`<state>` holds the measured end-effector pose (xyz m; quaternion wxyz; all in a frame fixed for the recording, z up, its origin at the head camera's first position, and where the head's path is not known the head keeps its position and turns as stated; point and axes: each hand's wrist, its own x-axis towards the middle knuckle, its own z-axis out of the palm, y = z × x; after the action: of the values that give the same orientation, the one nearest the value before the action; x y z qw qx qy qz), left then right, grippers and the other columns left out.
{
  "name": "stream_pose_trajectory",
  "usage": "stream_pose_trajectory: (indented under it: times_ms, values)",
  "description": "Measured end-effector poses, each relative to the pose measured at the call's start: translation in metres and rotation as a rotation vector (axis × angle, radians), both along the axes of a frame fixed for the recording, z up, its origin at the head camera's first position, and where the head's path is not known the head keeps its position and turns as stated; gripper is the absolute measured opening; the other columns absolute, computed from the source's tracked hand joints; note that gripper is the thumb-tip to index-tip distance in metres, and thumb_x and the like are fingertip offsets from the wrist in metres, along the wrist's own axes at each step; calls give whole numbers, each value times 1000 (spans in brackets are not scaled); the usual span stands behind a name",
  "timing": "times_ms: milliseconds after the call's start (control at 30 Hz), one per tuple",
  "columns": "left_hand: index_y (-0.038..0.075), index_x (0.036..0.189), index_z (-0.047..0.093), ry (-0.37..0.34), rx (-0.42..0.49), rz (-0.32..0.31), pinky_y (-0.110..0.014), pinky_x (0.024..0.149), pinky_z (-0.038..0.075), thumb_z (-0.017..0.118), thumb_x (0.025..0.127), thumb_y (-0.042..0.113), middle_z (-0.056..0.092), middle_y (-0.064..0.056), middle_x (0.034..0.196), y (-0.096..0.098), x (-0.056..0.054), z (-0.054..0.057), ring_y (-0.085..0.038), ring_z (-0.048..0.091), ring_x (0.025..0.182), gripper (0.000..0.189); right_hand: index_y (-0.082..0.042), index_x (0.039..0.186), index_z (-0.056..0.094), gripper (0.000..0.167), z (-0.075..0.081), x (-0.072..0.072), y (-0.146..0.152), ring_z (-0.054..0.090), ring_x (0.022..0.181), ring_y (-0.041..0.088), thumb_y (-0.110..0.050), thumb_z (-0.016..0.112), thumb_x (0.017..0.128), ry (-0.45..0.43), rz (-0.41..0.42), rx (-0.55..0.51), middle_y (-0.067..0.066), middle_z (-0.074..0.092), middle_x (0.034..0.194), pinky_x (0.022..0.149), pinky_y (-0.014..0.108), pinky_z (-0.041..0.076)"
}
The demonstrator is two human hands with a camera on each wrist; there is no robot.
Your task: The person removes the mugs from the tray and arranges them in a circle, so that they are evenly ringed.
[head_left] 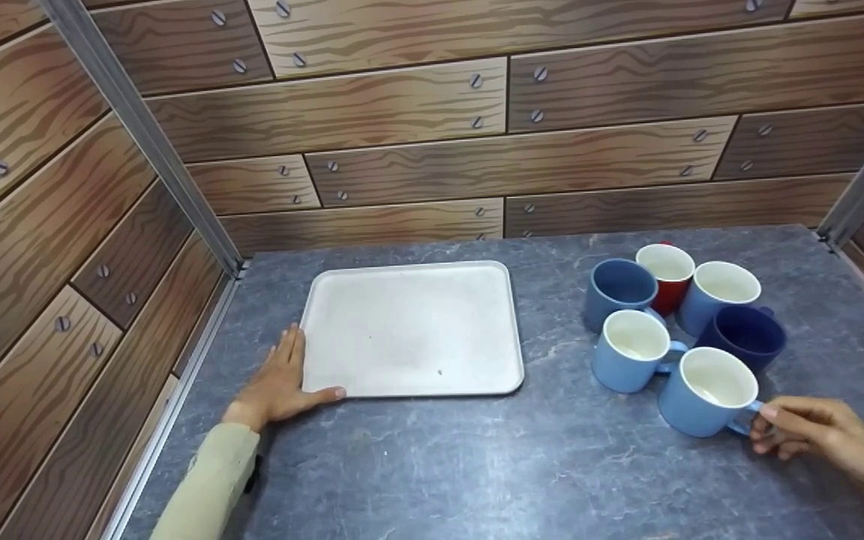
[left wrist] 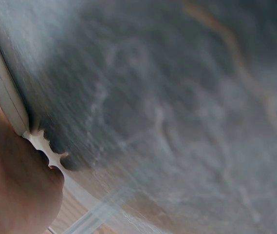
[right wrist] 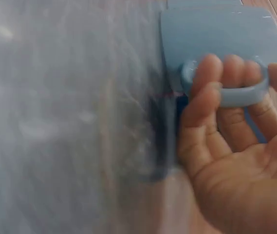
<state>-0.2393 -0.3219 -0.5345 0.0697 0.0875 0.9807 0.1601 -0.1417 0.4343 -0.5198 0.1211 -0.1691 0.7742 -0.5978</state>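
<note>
A light-blue mug with a white inside stands at the front of a group of mugs. The right hand grips its handle; in the right wrist view, fingers curl through the handle and the thumb lies at its top. At the left, a whitish rectangular tray lies flat on the table. The left hand rests at the tray's front left corner, fingers straight along the left edge and thumb along the front edge. Part of that hand shows beside the tray's rim in the left wrist view.
Close around the gripped mug are another light-blue mug, a dark-blue mug, a grey-blue mug, a red mug and a pale-blue mug. Wood-patterned walls bound the grey table behind and at both sides.
</note>
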Motion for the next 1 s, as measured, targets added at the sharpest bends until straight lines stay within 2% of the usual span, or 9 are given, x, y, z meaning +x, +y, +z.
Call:
stream_pose_trajectory:
  times_ms: [67,167,267,333,500,700,1000]
  values:
    - [-8,168,3,4,0,-2,-58,135,10,69,83,83,1,-30,177,0,1,1,-47,3,165,142,10,112,74,26,4,7,-5,79,90,8,-1,50,112,42,-145,130,-7,81,100,73,30,66]
    - [-9,167,3,11,0,-6,-59,135,10,70,83,83,1,-31,176,0,2,1,-48,4,164,141,16,112,74,20,8,14,-16,80,89,10,2,62,106,105,-318,187,-3,83,99,74,33,67]
    - [-9,167,3,14,3,-6,-59,135,10,70,83,83,1,-31,176,0,2,1,-48,3,164,141,21,109,73,17,7,17,-23,81,83,11,8,67,101,175,-407,163,-5,83,96,71,32,66]
    - [-7,168,2,6,-2,-2,-58,135,9,69,83,83,0,-29,177,0,1,1,-46,2,165,141,18,107,75,14,7,17,-25,80,78,8,10,68,99,228,-445,175,-13,82,94,68,28,65]
    - [-6,168,2,-9,-4,-3,-57,135,8,68,82,84,-1,-27,178,1,-1,1,-45,0,165,142,11,103,80,13,6,17,-27,78,74,2,13,70,96,282,-486,179,-24,79,88,64,23,63]
    - [-7,168,1,-2,1,-2,-58,135,8,69,83,83,-1,-29,177,-1,-1,1,-45,1,165,141,9,104,81,14,7,14,-28,78,73,4,12,70,96,295,-482,171,-25,78,88,63,24,62]
    - [-6,168,0,-9,-4,5,-57,135,8,68,83,84,-2,-28,177,-1,1,0,-45,0,166,142,16,107,77,14,6,3,-32,78,73,1,9,73,96,315,-481,203,-31,75,90,61,23,62]
